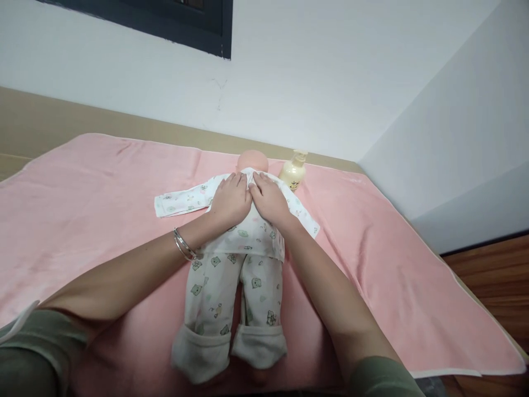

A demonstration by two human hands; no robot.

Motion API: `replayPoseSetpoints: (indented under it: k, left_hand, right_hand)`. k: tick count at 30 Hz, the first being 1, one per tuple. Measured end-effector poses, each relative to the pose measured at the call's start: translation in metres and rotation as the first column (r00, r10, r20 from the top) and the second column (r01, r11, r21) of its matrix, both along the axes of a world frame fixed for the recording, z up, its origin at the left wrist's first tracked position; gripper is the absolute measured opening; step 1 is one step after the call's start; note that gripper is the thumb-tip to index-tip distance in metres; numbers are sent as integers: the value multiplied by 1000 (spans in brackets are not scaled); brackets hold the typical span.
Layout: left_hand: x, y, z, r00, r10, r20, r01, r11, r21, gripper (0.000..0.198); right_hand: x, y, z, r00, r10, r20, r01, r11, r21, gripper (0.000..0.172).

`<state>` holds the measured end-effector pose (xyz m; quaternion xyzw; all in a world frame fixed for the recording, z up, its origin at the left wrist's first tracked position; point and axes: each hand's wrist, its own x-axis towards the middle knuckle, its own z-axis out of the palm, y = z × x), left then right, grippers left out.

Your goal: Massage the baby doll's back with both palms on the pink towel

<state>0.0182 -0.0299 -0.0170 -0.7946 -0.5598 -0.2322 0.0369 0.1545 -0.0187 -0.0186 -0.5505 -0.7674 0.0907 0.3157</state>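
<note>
A pink towel [82, 209] covers a tan surface [41, 118], a cream pump bottle [292, 173] stands upright at 1 o'clock, a dark window frame [165, 22] sits at 11 o'clock, and wooden floor [496, 275] shows at 4 o'clock.

A soft matt pink towel [103, 204] lies under a doll [237, 242] in thin printed cotton cloth, beside a glossy plastic bottle [292, 173], with shiny metal bangles [184, 245] and polished wood floor [496, 275].
</note>
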Motion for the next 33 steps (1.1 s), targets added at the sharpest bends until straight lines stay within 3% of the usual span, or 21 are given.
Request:
replayPoseSetpoints:
  k: [5, 8, 14, 19, 24, 33]
  left_hand:
    - [-1, 0, -1, 1000, 14, 10, -14, 1000, -5, 54]
    - [-4, 1, 1, 998, -20, 54, 22, 999, -32, 53]
    - [-15, 15, 0, 973, -104, 205, 119, 991, -65, 54]
    - [-15, 24, -8, 957, -85, 278, 108, 992, -66, 55]
    - [-9, 17, -11, 962, -47, 268, 57, 998, -28, 55]
    - [-7, 0, -6, 968, -32, 249, 53, 996, -76, 60]
  right_hand:
    - [-1, 4, 0, 999, -25, -40, 25, 1000, 1, 57]
    - [-7, -1, 0, 997, -76, 27, 76, 997, -4, 57]
    - [-14, -16, 1, 991, -64, 118, 67, 998, -21, 59]
    - [-11, -12, 0, 999, -43, 24, 44, 999, -24, 59]
    - [-3, 3, -2, 993, -58, -100, 54, 998, -45, 57]
    - [1, 8, -5, 996, -56, -76, 55, 998, -20, 55]
